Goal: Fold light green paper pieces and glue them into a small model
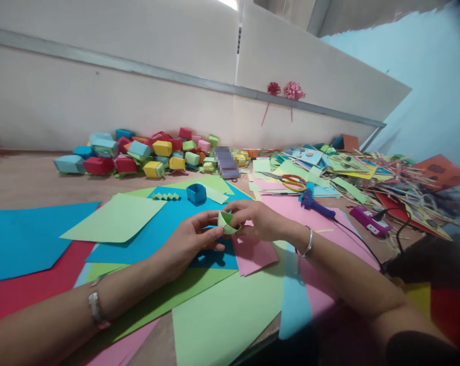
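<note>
A small light green paper box [225, 222] is held between both hands above the coloured sheets. My left hand [199, 233] grips its left side with thumb and fingers. My right hand [256, 219] closes on its right side, with fingertips reaching into the opening. Just behind the hands stands a small blue paper box [196, 193], its top open. Left of that lies a zigzag-folded green paper strip [166, 196]. Under the hands are a blue sheet [138, 254] and a folded pink paper [256, 254].
Many small paper boxes [163, 148] are heaped along the wall. Scissors [290, 180], a blue glue gun [315, 205] with a cord and a purple power strip [370, 221] lie to the right. Beyond them spreads a pile of cards and sticks [347, 165]. Light green sheets [230, 315] cover the front.
</note>
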Demonstrator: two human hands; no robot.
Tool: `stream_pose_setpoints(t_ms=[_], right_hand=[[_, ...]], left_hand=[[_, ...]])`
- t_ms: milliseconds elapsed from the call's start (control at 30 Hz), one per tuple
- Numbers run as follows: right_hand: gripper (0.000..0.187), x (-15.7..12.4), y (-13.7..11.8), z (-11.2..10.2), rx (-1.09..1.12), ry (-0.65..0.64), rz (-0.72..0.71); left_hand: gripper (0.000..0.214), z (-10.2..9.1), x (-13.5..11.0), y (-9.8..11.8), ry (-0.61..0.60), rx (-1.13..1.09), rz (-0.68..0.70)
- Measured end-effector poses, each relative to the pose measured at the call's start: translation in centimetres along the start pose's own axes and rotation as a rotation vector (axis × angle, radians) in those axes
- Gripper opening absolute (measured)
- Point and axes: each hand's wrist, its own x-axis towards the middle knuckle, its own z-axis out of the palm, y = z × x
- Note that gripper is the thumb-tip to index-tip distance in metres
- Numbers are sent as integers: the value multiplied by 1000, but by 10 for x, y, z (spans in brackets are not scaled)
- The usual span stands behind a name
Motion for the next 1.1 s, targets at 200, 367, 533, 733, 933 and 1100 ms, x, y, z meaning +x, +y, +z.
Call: stream_pose_setpoints(t_ms=[200, 367, 533, 733, 933, 1100], right_hand=[[11, 1, 9, -5, 14, -42, -98], [15, 2, 11, -4, 5, -22, -180], [11, 1, 8, -6, 23, -19, -204], [41, 1, 4, -13, 76, 132, -61], [16, 5, 4, -5, 450, 168, 278], [14, 7, -2, 5, 685, 114, 463]], left_hand=[[42, 0, -1, 2, -25, -5, 5], [47, 3, -4, 6, -81, 6, -33], [47, 4, -3, 6, -70, 44, 26], [44, -2, -3, 5, 16, 32, 95], [43, -3, -2, 7, 77, 45, 107], [37, -3, -2, 7, 108, 252, 140]])
